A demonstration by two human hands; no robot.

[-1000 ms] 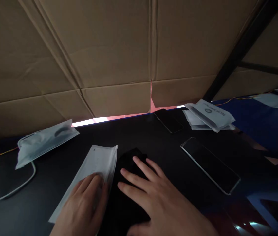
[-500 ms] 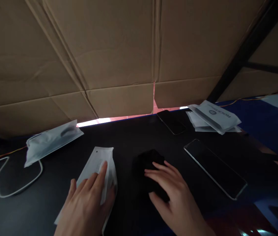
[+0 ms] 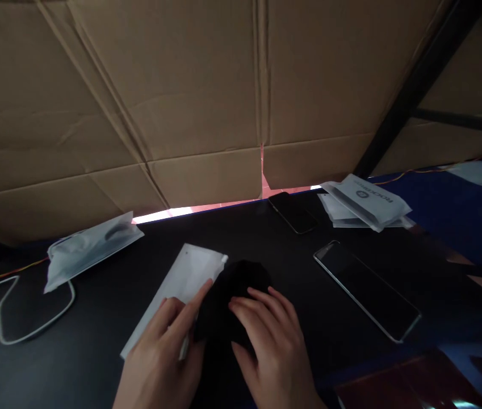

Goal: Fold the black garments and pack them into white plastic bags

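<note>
A white zip-lock plastic bag (image 3: 196,261) lies slanted under my left hand (image 3: 159,352). That hand grips its right edge, with the index finger stretched along the bag's side and touching the black item. A soft black bundle (image 3: 244,278), apparently cloth, sits against the bag's right edge. My right hand (image 3: 277,346) has its fingers curled over the bundle from the right, the thumb on the near side. The bundle's exact kind is too dark to make out, and part of the bag is hidden by my left hand.
To the right lie a large phone (image 3: 368,289) and a smaller dark phone (image 3: 292,212). Printed white bags (image 3: 372,199) are stacked behind them. Another filled bag (image 3: 96,247) and a white cable (image 3: 36,335) lie left. A cardboard wall (image 3: 206,85) stands behind the black tabletop (image 3: 96,307).
My left hand has moved right with the white bag, and my right hand has come left with the black bundle. The two things now meet.
</note>
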